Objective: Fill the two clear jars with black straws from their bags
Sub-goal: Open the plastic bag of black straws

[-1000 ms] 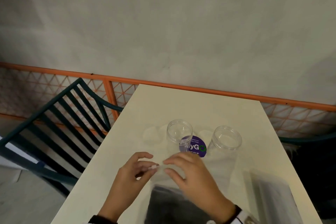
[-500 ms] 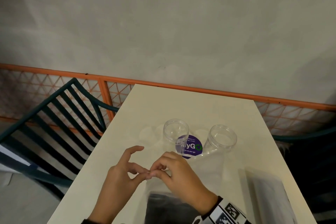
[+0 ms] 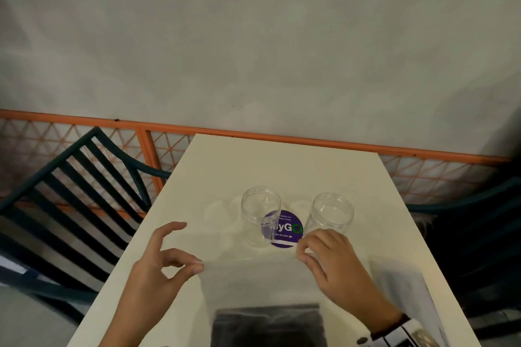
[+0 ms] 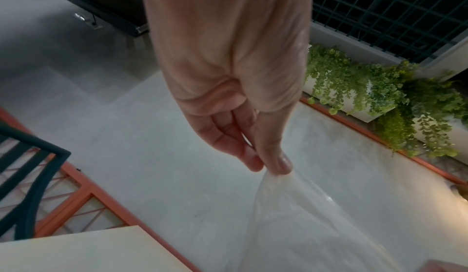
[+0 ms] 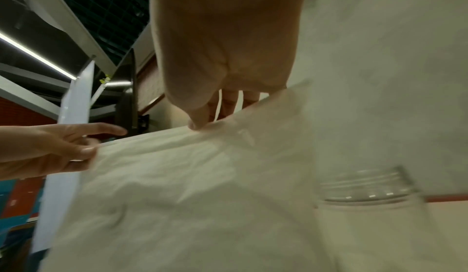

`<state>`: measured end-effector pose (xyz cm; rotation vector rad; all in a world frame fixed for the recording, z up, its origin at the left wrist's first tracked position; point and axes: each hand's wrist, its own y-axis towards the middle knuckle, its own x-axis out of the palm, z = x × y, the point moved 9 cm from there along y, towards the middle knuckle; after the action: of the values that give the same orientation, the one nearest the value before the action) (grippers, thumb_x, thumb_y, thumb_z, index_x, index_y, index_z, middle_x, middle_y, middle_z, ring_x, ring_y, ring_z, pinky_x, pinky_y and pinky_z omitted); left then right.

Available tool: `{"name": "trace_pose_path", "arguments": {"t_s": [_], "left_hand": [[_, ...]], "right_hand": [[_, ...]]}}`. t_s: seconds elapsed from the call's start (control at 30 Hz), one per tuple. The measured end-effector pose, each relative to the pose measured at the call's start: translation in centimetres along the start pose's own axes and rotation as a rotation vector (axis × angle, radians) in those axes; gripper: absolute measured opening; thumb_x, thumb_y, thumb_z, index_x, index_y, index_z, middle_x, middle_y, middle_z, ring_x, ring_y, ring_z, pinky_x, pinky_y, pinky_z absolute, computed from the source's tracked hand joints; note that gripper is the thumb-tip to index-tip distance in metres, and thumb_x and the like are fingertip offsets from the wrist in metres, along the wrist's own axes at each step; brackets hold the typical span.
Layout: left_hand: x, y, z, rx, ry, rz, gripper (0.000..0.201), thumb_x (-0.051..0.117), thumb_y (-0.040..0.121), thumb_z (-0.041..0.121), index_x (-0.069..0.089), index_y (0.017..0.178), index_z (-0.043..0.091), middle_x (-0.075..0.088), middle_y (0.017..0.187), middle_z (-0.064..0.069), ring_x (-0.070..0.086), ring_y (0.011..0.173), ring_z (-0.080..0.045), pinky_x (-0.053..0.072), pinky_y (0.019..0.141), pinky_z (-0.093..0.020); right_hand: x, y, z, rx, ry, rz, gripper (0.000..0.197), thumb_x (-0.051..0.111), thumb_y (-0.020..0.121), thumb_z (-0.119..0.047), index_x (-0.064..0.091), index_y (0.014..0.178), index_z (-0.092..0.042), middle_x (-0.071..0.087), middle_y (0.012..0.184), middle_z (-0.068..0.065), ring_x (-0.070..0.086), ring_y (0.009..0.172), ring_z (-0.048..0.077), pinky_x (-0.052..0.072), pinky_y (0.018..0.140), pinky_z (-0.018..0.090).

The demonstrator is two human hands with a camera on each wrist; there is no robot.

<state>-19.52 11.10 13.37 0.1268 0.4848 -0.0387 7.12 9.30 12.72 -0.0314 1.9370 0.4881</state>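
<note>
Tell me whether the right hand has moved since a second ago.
Yes. The right hand has moved right, from in front of the purple sticker to below the right jar, stretching the bag.

Two jars (image 3: 260, 215) side by side on table (image 3: 282, 166) – bag (image 3: 253, 284) before them, chair (image 3: 70, 191) left

**Lettering on the purple sticker**

A round purple sticker (image 3: 284, 229) lies on the table (image 3: 282, 166) between the two clear jars. Large white letters on it read "yG", followed by a green ring. Beneath runs small white print, "as you go". The small lines at its top are illegible.
</note>
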Motion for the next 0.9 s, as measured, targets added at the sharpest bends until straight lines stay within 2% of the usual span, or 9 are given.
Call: {"name": "trace_pose_path", "arguments": {"t_s": [0.13, 0.23, 0.37, 0.4, 0.5, 0.63, 0.73, 0.8, 0.9], "left_hand": [[-1.1, 0.1, -0.2, 0.011, 0.016, 0.031, 0.059, 0.076, 0.069, 0.012, 0.04, 0.097, 0.05, 0.074, 0.076, 0.011, 0.064, 0.076, 0.002, 0.043, 0.074, -0.011], [-1.1, 0.0, -0.6, 0.006, 0.037, 0.026, 0.053, 0.075, 0.071, 0.01, 0.043, 0.089, 0.048, 0.074, 0.077, 0.012, 0.062, 0.077, 0.001, 0.038, 0.068, -0.002], [-1.0, 0.4, -0.7, 0.064, 0.157, 0.022, 0.04, 0.071, 0.078, 0.014, 0.047, 0.083, 0.046, 0.068, 0.087, 0.021, 0.058, 0.085, 0.004, 0.036, 0.074, 0.003], [-0.6, 0.5, 0.0, 0.123, 0.231, 0.015, 0.032, 0.067, 0.08, 0.024, 0.047, 0.085, 0.048, 0.064, 0.091, 0.023, 0.057, 0.088, 0.004, 0.036, 0.08, 0.0], [3.0, 0.5, 2.4, 0.291, 0.449, -0.05, 0.016, 0.048, 0.076, 0.048, 0.053, 0.091, 0.049, 0.056, 0.104, 0.024, 0.048, 0.102, -0.001, 0.034, 0.09, -0.033], [8.7, 0.2, 4.4, 0.375, 0.51, -0.122, 0.029, 0.037, 0.084, 0.056, 0.063, 0.086, 0.043, 0.057, 0.105, 0.023, 0.041, 0.106, 0.005, 0.016, 0.088, -0.023], [7.9, 1.3, 2.0, 0.207, 0.609, -0.006, 0.04, 0.034, 0.084, 0.048, 0.069, 0.069, 0.035, 0.065, 0.099, 0.014, 0.051, 0.103, -0.009, 0.019, 0.087, -0.033], [5.6, 1.8, 0.1, 0.028, 0.681, 0.071, 0.035, 0.046, 0.08, 0.041, 0.07, 0.056, 0.032, 0.066, 0.105, 0.002, 0.044, 0.109, -0.019, 0.026, 0.09, -0.046], [3.4, 1.8, -2.0, -0.191, 0.65, -0.004, 0.015, 0.067, 0.077, 0.03, 0.07, 0.064, 0.035, 0.056, 0.12, -0.001, 0.041, 0.119, -0.029, 0.029, 0.095, -0.051]], "right_hand": [[-1.7, -1.8, 3.5, 0.108, -0.005, 0.056, 0.009, 0.042, 0.085, -0.036, 0.051, 0.084, -0.033, 0.059, 0.083, -0.016, 0.048, 0.079, 0.002, 0.042, 0.071, 0.022], [-2.2, -3.2, 5.6, 0.219, 0.119, 0.067, 0.008, 0.046, 0.087, -0.033, 0.049, 0.082, -0.038, 0.057, 0.079, -0.023, 0.051, 0.079, 0.0, 0.043, 0.069, 0.015], [-1.7, -4.1, 5.0, 0.276, 0.304, 0.059, 0.031, 0.056, 0.088, -0.012, 0.048, 0.074, -0.038, 0.056, 0.097, -0.02, 0.058, 0.077, 0.006, 0.041, 0.061, 0.007], [-1.6, -4.0, 4.4, 0.265, 0.334, 0.067, 0.03, 0.057, 0.087, -0.013, 0.05, 0.074, -0.04, 0.057, 0.096, -0.018, 0.059, 0.076, 0.008, 0.042, 0.06, 0.007], [-1.4, -3.6, 2.9, 0.221, 0.38, 0.087, 0.028, 0.052, 0.083, -0.022, 0.05, 0.08, -0.05, 0.057, 0.096, -0.013, 0.059, 0.077, 0.009, 0.043, 0.063, 0.007], [-1.1, -3.4, 1.8, 0.201, 0.41, 0.082, 0.023, 0.052, 0.083, -0.028, 0.049, 0.081, -0.051, 0.058, 0.097, -0.015, 0.059, 0.081, 0.008, 0.042, 0.066, 0.005], [-1.5, -3.9, 2.1, 0.213, 0.431, 0.112, 0.017, 0.053, 0.084, -0.032, 0.052, 0.081, -0.049, 0.059, 0.093, -0.017, 0.06, 0.079, 0.007, 0.045, 0.065, 0.009], [-1.8, -4.4, 3.4, 0.254, 0.43, 0.159, 0.028, 0.06, 0.084, -0.019, 0.054, 0.081, -0.045, 0.061, 0.093, -0.017, 0.061, 0.078, 0.008, 0.046, 0.064, 0.009], [-2.1, -5.1, 5.0, 0.343, 0.453, 0.208, 0.035, 0.064, 0.082, -0.004, 0.056, 0.082, -0.038, 0.061, 0.095, -0.016, 0.061, 0.081, 0.007, 0.044, 0.061, 0.005]]}}
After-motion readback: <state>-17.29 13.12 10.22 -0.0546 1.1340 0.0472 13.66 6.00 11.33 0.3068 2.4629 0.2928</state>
